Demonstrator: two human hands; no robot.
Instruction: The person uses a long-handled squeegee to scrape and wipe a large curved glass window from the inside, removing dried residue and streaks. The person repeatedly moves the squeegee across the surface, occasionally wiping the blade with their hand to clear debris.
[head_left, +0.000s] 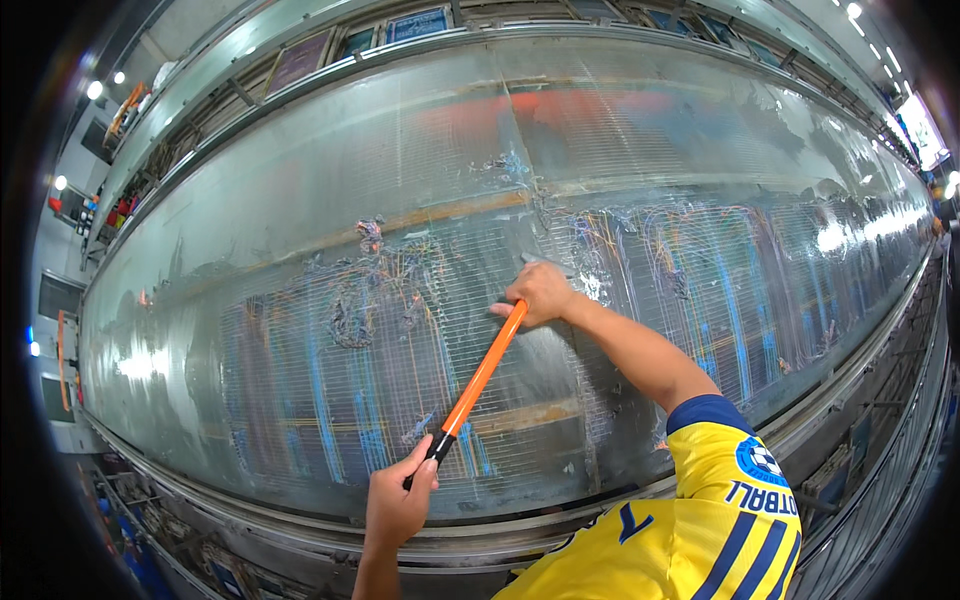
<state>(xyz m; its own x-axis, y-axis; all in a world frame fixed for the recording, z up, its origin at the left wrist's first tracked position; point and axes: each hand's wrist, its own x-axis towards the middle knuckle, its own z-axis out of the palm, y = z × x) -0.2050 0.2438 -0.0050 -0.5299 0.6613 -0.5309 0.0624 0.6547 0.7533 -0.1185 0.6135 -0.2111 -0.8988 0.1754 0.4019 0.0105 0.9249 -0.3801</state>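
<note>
An orange pole-handled tool (485, 370) with a black grip slants across the middle of a long, wet, see-through sheet (330, 215). My left hand (402, 495) is closed round the black grip at the near edge of the sheet. Farther up, my right hand (541, 293) wraps the orange shaft's far end, low over the sheet. A greyish flat edge (555, 264) shows just beyond its knuckles; my hand hides most of that end, so I cannot make out the tool's head. Smeared streaks of blue, orange and purple residue (370, 300) lie on both sides of my hands.
A metal rail (300, 535) runs along the sheet's near side, and another rail (330, 80) borders the far side. Framed panels (415, 25) stand beyond the far rail. Clumps of residue (370, 234) dot the sheet. Bright lamps (95, 90) reflect off the wet surface.
</note>
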